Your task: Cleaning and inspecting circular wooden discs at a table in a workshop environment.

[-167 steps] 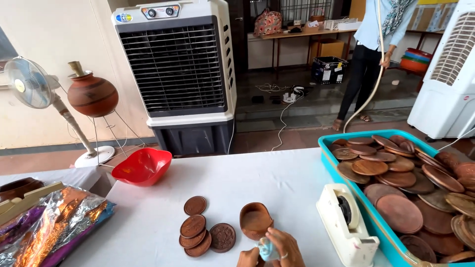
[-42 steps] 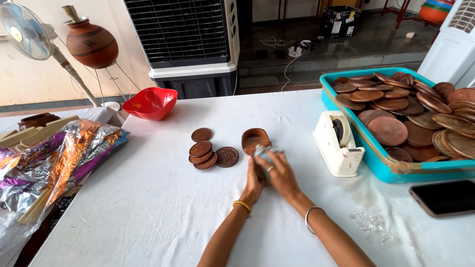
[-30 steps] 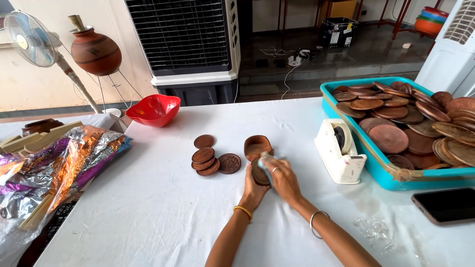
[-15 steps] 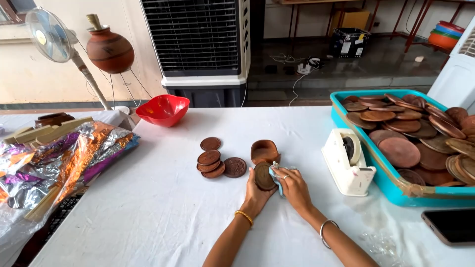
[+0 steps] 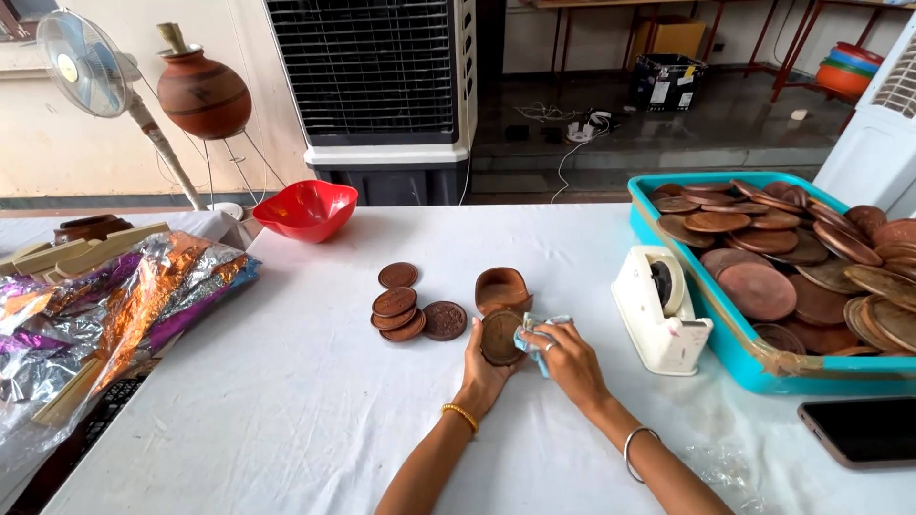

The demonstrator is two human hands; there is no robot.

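Left hand: our left hand [image 5: 485,362] grips a round brown clay disc [image 5: 500,336] by its edge, tilted up near the table's [image 5: 286,401] middle.
Right hand: our right hand [image 5: 565,355] presses a small pale cloth [image 5: 530,331] to the disc face, fingers closed on it.
Set aside: a short stack of discs [image 5: 397,315], two loose ones and a small clay cup [image 5: 502,289] just left of our hands.
Remaining: we judge much is left; the teal tray [image 5: 725,353] at the right edge is heaped.
Also: tape dispenser [image 5: 660,307], red bowl [image 5: 305,209].

Counter [image 5: 286,401] layout
Discs [image 5: 405,305] centre; bowl [image 5: 305,208] far left; tape dispenser [image 5: 660,310] right, tray [image 5: 754,367] beyond; foil [image 5: 105,305] left.
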